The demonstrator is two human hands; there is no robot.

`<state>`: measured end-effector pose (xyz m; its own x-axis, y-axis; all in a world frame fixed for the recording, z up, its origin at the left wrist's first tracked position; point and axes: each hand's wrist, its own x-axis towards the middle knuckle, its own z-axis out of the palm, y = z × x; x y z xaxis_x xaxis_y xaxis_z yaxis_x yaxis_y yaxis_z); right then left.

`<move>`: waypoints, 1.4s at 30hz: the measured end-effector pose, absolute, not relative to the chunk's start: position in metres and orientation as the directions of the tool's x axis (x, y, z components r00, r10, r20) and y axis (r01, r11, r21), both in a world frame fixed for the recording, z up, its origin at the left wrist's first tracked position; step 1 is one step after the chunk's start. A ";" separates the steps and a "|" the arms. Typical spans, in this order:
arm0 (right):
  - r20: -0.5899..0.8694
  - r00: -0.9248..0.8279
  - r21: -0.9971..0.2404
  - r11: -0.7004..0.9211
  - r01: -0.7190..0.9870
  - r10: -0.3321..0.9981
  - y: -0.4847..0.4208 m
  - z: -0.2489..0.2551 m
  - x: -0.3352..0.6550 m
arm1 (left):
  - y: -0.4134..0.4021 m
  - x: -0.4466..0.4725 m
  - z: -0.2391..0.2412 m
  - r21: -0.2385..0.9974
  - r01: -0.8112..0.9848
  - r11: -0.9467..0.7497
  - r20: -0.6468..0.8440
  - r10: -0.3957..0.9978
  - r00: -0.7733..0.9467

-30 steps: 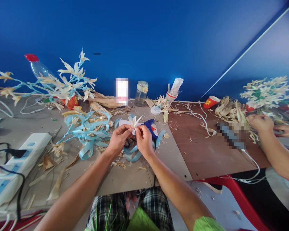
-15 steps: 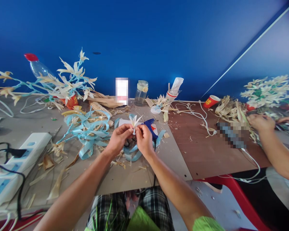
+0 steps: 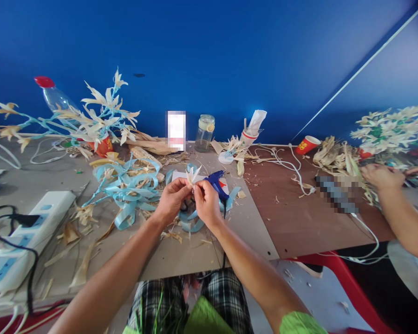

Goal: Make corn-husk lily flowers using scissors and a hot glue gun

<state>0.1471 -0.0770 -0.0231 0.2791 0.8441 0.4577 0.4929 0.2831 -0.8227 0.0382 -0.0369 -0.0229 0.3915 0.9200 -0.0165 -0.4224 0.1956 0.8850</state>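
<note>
Both my hands are raised over the middle of the grey table and pinch one small pale husk flower. My left hand grips its base from the left with thumb and fingertips. From the right, my right hand pinches the same base, fingers pressed together. The petals stick up above my fingertips. A blue glue gun lies just behind my right hand. Light-blue ribbon loops lie to the left of my left hand, and more ribbon curls under my hands.
A white power strip with black cable lies at the left. Husk-flower branches, a plastic bottle, a glass jar and cups stand at the back. Another person's hands work among husks on the brown board at the right.
My hands and the flower have barely shifted; the flower is tilted slightly left. The other person's hands at the right have moved a little among the husks.
</note>
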 end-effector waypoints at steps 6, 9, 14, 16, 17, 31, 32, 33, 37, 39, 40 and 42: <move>0.484 0.284 -0.797 0.284 0.533 0.828 -0.077 -0.027 0.147 | -0.040 0.039 -0.020 0.880 -0.424 0.213 -0.029 0.916 0.401; 0.494 0.291 -0.789 0.282 0.546 0.820 -0.077 -0.026 0.146 | -0.042 0.041 -0.018 0.868 -0.446 0.220 -0.026 0.916 0.401; 0.440 0.301 -0.852 0.287 0.438 0.846 -0.079 -0.021 0.145 | -0.041 0.041 -0.016 0.841 -0.486 0.237 -0.018 0.911 0.413; 0.339 0.306 -0.925 0.256 0.280 0.890 -0.078 -0.021 0.144 | -0.040 0.039 -0.015 0.840 -0.487 0.240 -0.016 0.907 0.420; 0.277 0.295 -0.956 0.231 0.182 0.914 -0.078 -0.021 0.144 | -0.039 0.039 -0.015 0.840 -0.488 0.239 -0.014 0.907 0.420; 0.072 0.223 -0.944 0.139 -0.298 0.972 -0.070 -0.027 0.149 | -0.034 0.032 -0.016 0.835 -0.477 0.272 -0.029 0.889 0.457; 0.065 0.213 -0.939 0.132 -0.318 0.975 -0.070 -0.028 0.149 | -0.033 0.031 -0.015 0.826 -0.488 0.280 -0.023 0.883 0.468; 0.058 0.203 -0.935 0.125 -0.333 0.977 -0.070 -0.028 0.149 | -0.033 0.030 -0.015 0.819 -0.495 0.289 -0.021 0.878 0.478; 0.029 0.212 -0.923 0.108 -0.370 0.977 -0.070 -0.026 0.148 | -0.031 0.028 -0.013 0.793 -0.517 0.322 -0.026 0.866 0.499; 0.013 0.220 -0.914 0.101 -0.393 0.975 -0.070 -0.025 0.149 | -0.030 0.026 -0.011 0.773 -0.540 0.332 -0.016 0.862 0.507; 0.008 0.222 -0.907 0.100 -0.408 0.975 -0.069 -0.025 0.149 | -0.029 0.024 -0.010 0.764 -0.551 0.335 -0.009 0.860 0.510; -0.002 0.219 -0.892 0.097 -0.441 0.976 -0.069 -0.024 0.150 | -0.028 0.022 -0.007 0.748 -0.572 0.336 0.001 0.862 0.507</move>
<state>0.1498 -0.0687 -0.0239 0.2188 0.9758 -0.0017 -0.4411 0.0974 -0.8922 0.0218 -0.0276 -0.0070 0.5075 0.8617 0.0013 -0.5721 0.3358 0.7483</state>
